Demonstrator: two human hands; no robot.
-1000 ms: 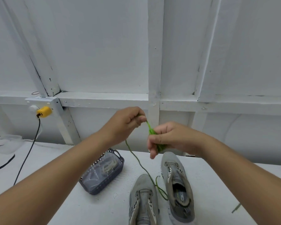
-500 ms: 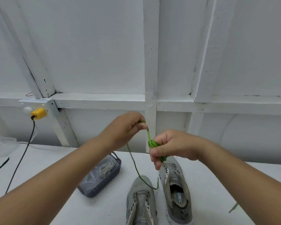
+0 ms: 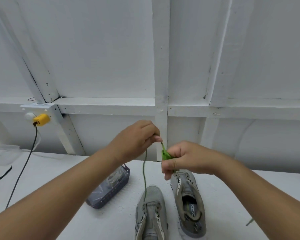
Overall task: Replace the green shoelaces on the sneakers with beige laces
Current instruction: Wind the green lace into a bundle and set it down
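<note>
Above the table, the left hand pinches the green lace; the right hand grips its bunched coil. Both grey sneakers stand beneath, beside a purple basket. A yellow plug and black cable lie left.

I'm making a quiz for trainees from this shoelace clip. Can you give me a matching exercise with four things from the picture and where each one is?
Things:
1. green lace
2. purple basket
3. yellow plug
4. sneakers

Places:
A. on the wall socket, far left
B. side by side on the white table, below the hands
C. bunched in the right hand, its strand pinched by the left hand
D. on the table, left of the shoes

Pairs: 1-C, 2-D, 3-A, 4-B
</note>
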